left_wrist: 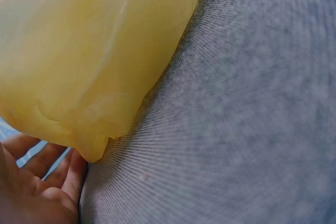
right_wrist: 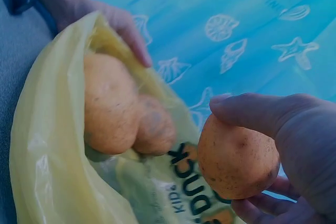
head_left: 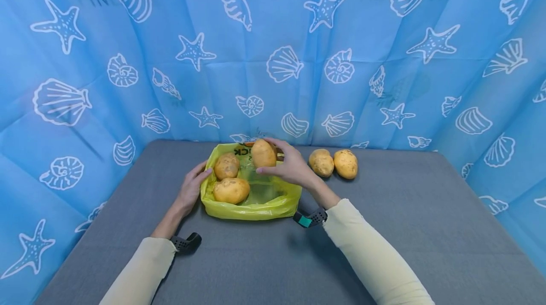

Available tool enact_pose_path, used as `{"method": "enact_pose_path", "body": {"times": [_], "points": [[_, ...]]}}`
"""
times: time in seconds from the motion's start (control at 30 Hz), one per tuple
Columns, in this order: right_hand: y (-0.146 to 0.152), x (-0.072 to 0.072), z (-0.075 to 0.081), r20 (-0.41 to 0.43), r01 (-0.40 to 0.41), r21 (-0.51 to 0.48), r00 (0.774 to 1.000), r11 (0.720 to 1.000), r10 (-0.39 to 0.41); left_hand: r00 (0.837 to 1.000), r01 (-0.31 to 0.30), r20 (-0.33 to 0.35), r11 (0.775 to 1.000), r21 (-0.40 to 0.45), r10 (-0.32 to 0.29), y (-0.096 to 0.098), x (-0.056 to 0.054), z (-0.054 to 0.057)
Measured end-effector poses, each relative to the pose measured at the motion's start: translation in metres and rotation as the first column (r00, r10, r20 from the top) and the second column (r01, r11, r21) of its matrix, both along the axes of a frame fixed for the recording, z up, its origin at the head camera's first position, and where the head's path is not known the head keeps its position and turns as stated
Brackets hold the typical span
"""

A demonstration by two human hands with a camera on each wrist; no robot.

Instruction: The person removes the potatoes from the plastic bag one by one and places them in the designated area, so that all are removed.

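Note:
A yellow plastic bag [head_left: 251, 211] lies with its mouth wide, two potatoes [head_left: 232, 191] inside at its left. My left hand [head_left: 190, 188] holds the bag's left side, thumb at the rim and fingers along the outside. In the left wrist view, the fingers [left_wrist: 43, 165] are spread and slightly bent against the yellow plastic. Over the bag's back part, my right hand [head_left: 291, 165] grips another potato [head_left: 263, 153] between thumb and fingers. The right wrist view shows this potato [right_wrist: 236, 156] above the bag's printed inner wall.
Right of the bag, two more potatoes [head_left: 333, 163] sit side by side near the table's back edge. Grey cloth covers the table [head_left: 409, 229]. A blue curtain [head_left: 273, 49] with white shells and starfish hangs behind and along the sides.

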State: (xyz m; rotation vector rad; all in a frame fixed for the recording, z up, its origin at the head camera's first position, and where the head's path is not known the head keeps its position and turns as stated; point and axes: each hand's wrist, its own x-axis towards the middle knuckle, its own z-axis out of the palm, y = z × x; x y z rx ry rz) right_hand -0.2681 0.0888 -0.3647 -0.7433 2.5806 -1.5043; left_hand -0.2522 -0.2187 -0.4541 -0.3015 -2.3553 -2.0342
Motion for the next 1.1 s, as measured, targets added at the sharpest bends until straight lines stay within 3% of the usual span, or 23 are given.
{"method": "enact_pose_path", "body": {"times": [0.23, 0.53, 1.1], "points": [[0.031, 0.013, 0.007, -0.034, 0.024, -0.092, 0.999, 0.995, -0.027, 1.000, -0.005, -0.002, 1.000, -0.013, 0.005, 0.000, 0.001, 0.000], [0.087, 0.026, 0.009, -0.040, 0.133, -0.158, 0.989, 0.978, -0.141, 1.000, -0.001, -0.004, 1.000, -0.013, 0.001, 0.000, 0.001, -0.001], [0.155, 0.038, 0.004, -0.056, 0.292, -0.186, 0.950, 0.938, -0.307, 1.000, 0.002, 0.011, 1.000, 0.001, -0.002, 0.001, 0.001, 0.000]]}}
